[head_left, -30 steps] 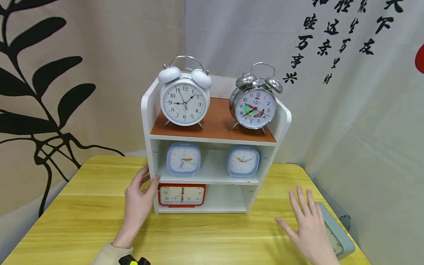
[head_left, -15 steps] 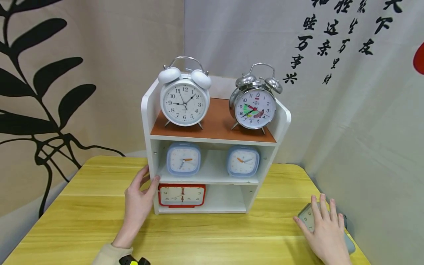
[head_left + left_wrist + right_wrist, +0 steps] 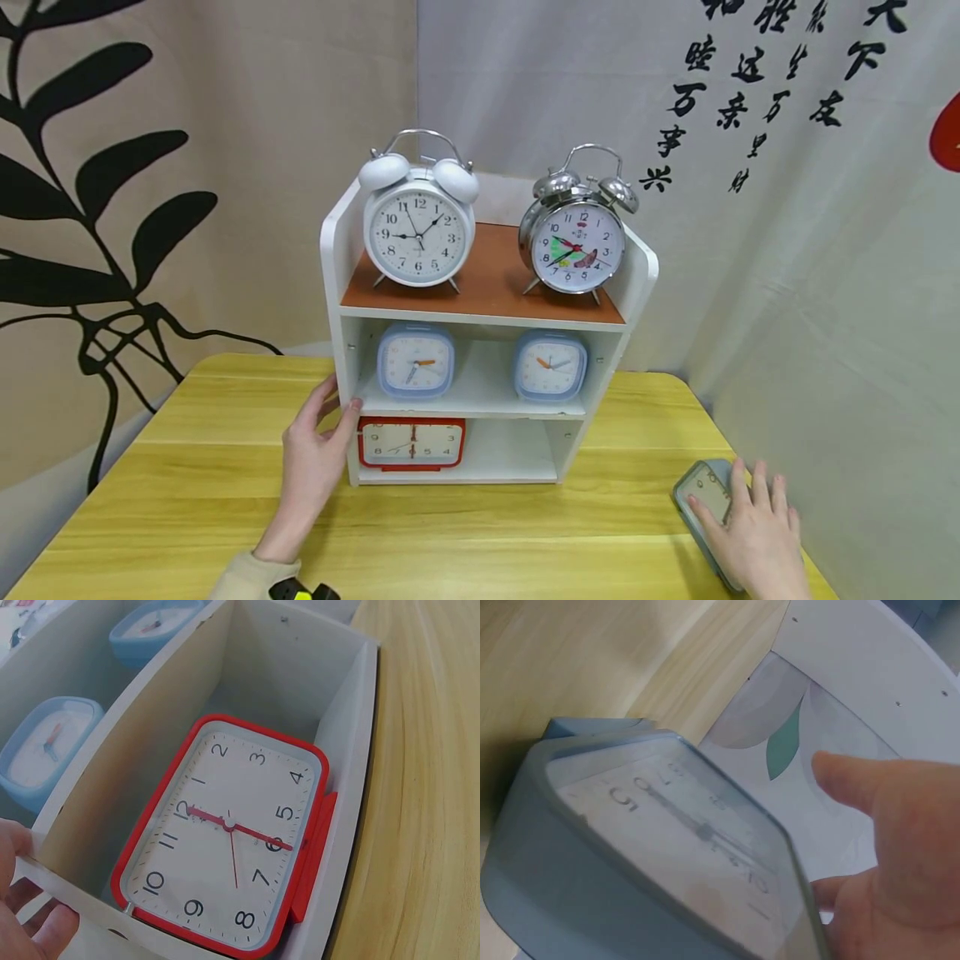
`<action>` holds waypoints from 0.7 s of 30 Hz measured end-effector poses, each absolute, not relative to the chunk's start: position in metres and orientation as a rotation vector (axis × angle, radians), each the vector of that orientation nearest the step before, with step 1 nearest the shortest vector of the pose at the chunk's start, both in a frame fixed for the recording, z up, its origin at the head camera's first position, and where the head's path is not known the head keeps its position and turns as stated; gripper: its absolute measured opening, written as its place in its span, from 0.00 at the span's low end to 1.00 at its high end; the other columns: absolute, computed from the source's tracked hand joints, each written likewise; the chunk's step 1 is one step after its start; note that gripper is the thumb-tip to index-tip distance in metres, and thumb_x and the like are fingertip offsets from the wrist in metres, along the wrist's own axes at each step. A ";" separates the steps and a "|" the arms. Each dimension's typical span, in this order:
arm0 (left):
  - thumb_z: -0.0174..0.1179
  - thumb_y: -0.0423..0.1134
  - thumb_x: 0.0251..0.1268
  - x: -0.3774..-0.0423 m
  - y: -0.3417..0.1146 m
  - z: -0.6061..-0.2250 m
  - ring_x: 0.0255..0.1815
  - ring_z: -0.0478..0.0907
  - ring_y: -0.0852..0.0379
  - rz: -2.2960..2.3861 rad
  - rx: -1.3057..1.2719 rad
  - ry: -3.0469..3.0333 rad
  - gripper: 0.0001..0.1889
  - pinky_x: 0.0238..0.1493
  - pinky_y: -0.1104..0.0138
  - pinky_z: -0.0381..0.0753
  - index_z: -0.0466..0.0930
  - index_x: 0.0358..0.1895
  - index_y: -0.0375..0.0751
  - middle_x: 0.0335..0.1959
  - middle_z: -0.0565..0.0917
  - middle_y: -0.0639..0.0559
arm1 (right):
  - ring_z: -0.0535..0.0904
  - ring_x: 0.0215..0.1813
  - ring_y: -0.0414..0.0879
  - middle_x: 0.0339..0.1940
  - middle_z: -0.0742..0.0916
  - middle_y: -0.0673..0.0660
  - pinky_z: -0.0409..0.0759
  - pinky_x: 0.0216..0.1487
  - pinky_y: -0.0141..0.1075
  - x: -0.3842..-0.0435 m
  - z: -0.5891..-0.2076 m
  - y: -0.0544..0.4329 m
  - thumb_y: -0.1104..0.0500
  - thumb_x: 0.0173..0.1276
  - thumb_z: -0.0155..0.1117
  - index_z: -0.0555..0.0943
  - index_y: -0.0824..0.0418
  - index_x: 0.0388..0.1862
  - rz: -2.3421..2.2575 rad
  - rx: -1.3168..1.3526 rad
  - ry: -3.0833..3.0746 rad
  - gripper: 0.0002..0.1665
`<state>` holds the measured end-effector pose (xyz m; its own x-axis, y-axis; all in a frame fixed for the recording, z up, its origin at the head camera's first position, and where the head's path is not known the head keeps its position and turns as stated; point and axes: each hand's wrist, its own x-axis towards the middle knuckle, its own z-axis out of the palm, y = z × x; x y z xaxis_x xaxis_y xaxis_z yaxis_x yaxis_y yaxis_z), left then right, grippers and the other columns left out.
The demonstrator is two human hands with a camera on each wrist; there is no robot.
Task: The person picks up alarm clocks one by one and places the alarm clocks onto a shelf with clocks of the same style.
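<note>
My left hand (image 3: 315,450) grips the left side of a white shelf unit (image 3: 480,402), thumb on its front edge. My right hand (image 3: 757,533) is at a grey-blue desk clock (image 3: 705,492) near the table's right edge. Its fingers look fairly straight. In the right wrist view, the thumb stands off the clock (image 3: 630,862) and a fingertip shows by its rim; the other fingers are hidden. A red-framed clock (image 3: 411,443) occupies the left of the bottom compartment, filling much of the left wrist view.
On the shelf's brown top stand a white twin-bell alarm clock (image 3: 418,233) and a silver twin-bell alarm clock (image 3: 577,247). Two small blue clocks, left (image 3: 416,362) and right (image 3: 551,367), occupy the middle compartment. A wooden table (image 3: 480,542) supports the shelf, with curtains (image 3: 810,317) behind.
My right hand has moved right and slightly towards me. The grey-blue clock has turned, and more of its face shows left of the hand. My left hand has stayed on the shelf.
</note>
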<state>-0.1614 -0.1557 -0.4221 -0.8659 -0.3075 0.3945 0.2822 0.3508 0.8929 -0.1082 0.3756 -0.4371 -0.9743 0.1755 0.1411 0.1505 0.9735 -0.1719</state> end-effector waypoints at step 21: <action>0.60 0.33 0.77 -0.163 -0.157 -0.424 0.53 0.71 0.89 -1.538 0.016 -2.089 0.25 0.43 0.89 0.81 0.73 0.75 0.37 0.71 0.80 0.36 | 0.74 0.62 0.85 0.65 0.73 0.91 0.82 0.52 0.70 -0.119 -0.420 0.410 0.34 0.80 0.54 0.56 0.89 0.73 0.194 -0.269 -3.214 0.59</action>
